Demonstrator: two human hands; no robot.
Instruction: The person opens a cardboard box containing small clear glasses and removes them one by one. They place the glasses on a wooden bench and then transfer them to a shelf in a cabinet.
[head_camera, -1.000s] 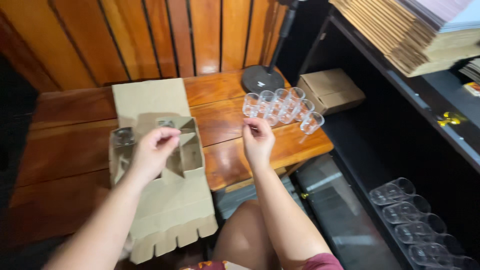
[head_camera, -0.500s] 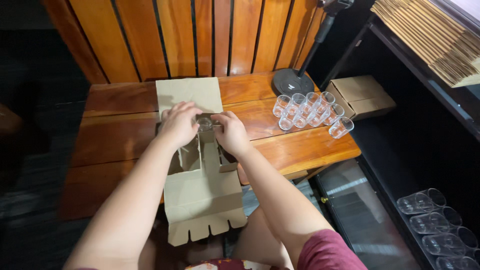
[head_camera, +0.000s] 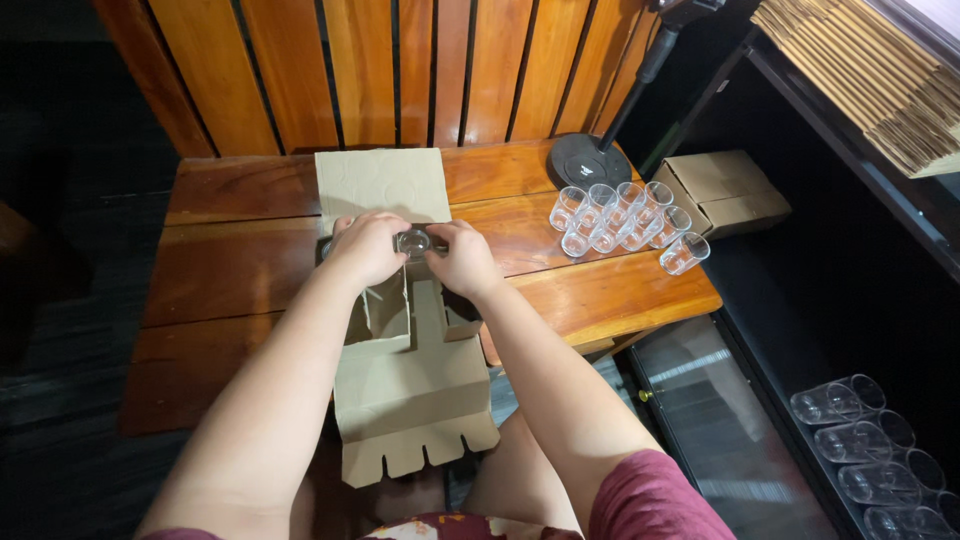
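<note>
Wooden slats (head_camera: 400, 70) rise at the far side of our low wooden table (head_camera: 230, 270), with dark floor off to the left. We have an open cardboard box (head_camera: 405, 370) lying across the table's near edge, its far flap (head_camera: 380, 185) flat on the boards and its notched near flap hanging over our lap. Inside the box, cardboard dividers (head_camera: 400, 305) form compartments.

Our left hand (head_camera: 368, 248) and right hand (head_camera: 462, 258) meet at the far end of the box, both curled around a small clear glass (head_camera: 412, 241) that sits between them. Our fingers close on it from either side; we cannot tell whether it rests in a compartment or just above one.

To the right on the table stands a cluster of clear glasses (head_camera: 615, 218), well apart from our hands, beside the round black base of a stand (head_camera: 585, 160). Farther right, a closed small cardboard box (head_camera: 725, 190) sits lower down. Flat cardboard sheets (head_camera: 860, 70) are stacked on a dark shelf at the far right, and more clear glasses (head_camera: 870, 450) lie in a row at the near right.
</note>
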